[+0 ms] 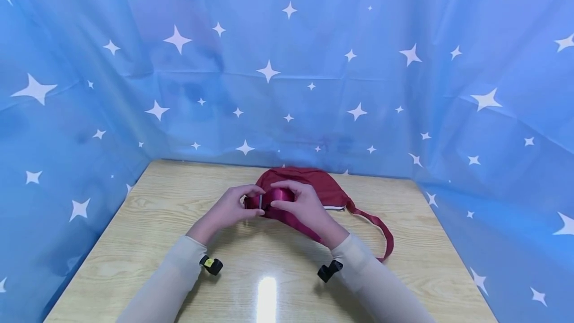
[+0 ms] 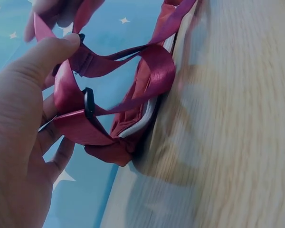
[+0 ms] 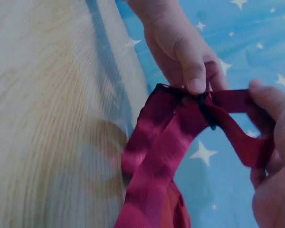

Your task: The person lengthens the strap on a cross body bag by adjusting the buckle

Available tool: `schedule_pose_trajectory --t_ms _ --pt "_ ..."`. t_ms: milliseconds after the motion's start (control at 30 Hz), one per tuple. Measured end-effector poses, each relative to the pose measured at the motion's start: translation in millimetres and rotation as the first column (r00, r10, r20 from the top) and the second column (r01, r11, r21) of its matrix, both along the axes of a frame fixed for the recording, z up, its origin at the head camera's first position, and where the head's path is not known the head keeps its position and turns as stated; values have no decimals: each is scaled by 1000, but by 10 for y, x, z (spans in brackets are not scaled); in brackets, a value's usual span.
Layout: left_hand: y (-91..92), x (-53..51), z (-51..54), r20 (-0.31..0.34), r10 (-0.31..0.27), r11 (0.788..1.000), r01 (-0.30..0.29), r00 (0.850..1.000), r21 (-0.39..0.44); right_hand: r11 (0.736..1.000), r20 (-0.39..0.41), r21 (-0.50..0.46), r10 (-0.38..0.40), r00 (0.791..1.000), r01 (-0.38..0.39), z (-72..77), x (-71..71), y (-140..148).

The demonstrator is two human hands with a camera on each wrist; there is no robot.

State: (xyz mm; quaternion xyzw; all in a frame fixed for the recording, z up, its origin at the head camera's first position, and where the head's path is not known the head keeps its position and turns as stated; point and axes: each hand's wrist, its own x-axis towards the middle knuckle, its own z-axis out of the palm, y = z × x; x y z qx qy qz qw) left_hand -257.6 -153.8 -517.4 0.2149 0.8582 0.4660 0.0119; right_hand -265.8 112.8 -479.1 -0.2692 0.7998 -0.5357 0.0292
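Note:
A dark red waist bag (image 1: 329, 188) with a pale zipper lies at the table's back edge. Its red strap (image 3: 154, 166) is lifted in front of it, threaded through a black buckle (image 2: 89, 102). My left hand (image 1: 230, 208) pinches the strap beside the buckle between thumb and fingers. Just to its right, my right hand (image 1: 305, 206) pinches a loop of the same strap, as the right wrist view also shows. A second black strap fitting (image 3: 162, 87) shows near the left fingertips. The strap's far part loops down over the table on the right.
The wooden table (image 1: 179, 183) carries the bag and strap. A blue curtain (image 1: 269, 113) with white stars hangs behind and along both sides. Small black cameras sit at both wrists. A bright light reflection (image 1: 267, 298) lies on the front of the table.

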Motion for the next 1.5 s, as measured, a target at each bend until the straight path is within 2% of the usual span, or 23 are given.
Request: schedule_pose_trajectory --t_ms 100,167,233,333,400,500,567,633,833,933,1033,1133,1233,1367,1500 --pt "0 -4 -5 6 -5 1000 5 1000 -6 1000 43 -16 23 999 -22 1 5 89" --pt "1 -5 -4 -3 -13 1000 13 1000 -14 997 8 72 33 999 -33 13 3 128" --pt "4 -5 3 -24 -19 1000 19 1000 -25 980 -54 198 46 997 -34 44 3 122" --pt "10 -6 13 -64 -25 999 22 998 -35 918 -179 396 82 980 -4 117 14 43" --pt "16 -10 18 -91 -34 999 30 995 -38 871 -253 490 98 962 40 157 24 -33" --pt "29 -20 20 -118 -51 998 46 992 -45 815 -326 571 116 938 98 195 44 -124" --pt "28 -26 23 -129 -55 997 48 990 -53 801 -352 587 121 928 118 205 47 -170" --pt "28 -32 26 -137 -54 997 46 989 -58 813 -359 571 117 926 118 203 43 -197" --pt "20 -44 23 -123 -53 998 49 991 -37 898 -333 431 67 940 89 128 12 -193" --pt "10 -43 22 -92 -49 999 48 995 -14 946 -267 316 13 964 74 68 -7 -172" --pt "-7 -39 25 -59 -36 999 35 998 -4 989 -127 125 -59 990 75 29 -6 -125" --pt "-25 -32 18 -39 -22 1000 22 999 0 993 24 -77 -89 996 90 10 29 -38" --pt "-47 -25 -1 -36 -16 1000 16 999 1 981 104 -180 -56 993 74 -52 46 67" --pt "-71 -26 -23 -41 -22 1000 22 999 -4 991 61 -127 -30 998 37 -149 57 184" --pt "-82 -19 -19 -41 -22 1000 22 999 -12 996 -46 -45 -76 996 74 -208 84 308"
